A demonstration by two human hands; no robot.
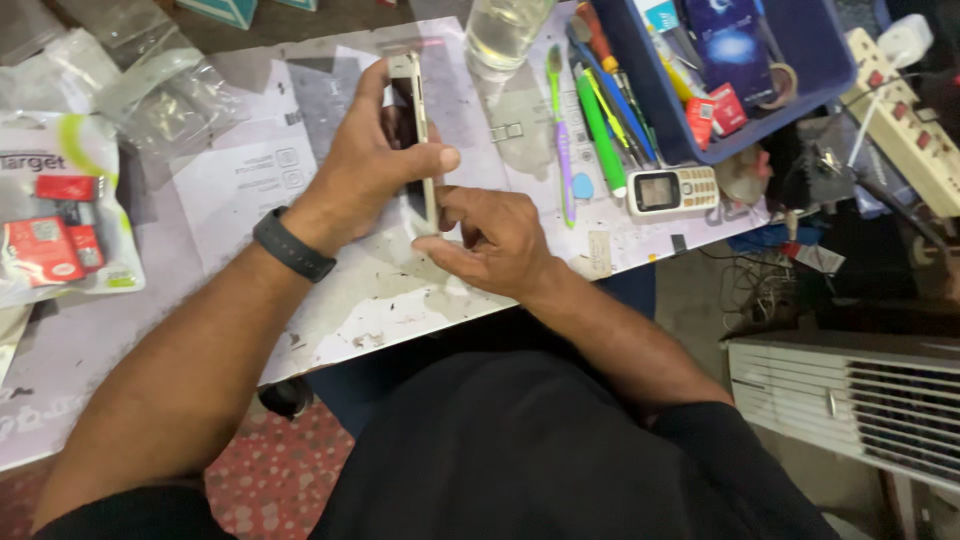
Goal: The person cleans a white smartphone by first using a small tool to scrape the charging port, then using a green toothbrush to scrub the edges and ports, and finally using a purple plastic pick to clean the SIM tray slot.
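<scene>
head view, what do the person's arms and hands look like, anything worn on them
Both forearms are bare, with black short sleeves ending near the elbows. The left hand has a black wristband around its wrist. The right hand shows no ring, watch or glove.

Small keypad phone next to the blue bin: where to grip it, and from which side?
Grip the keypad phone across its two long edges, coming straight down from above. It lies flat and face up on the table, long axis roughly left to right, so those edges are exposed. The blue bin crowds its far side and a green marker sits close on the left, so a side approach looks tight.
</scene>
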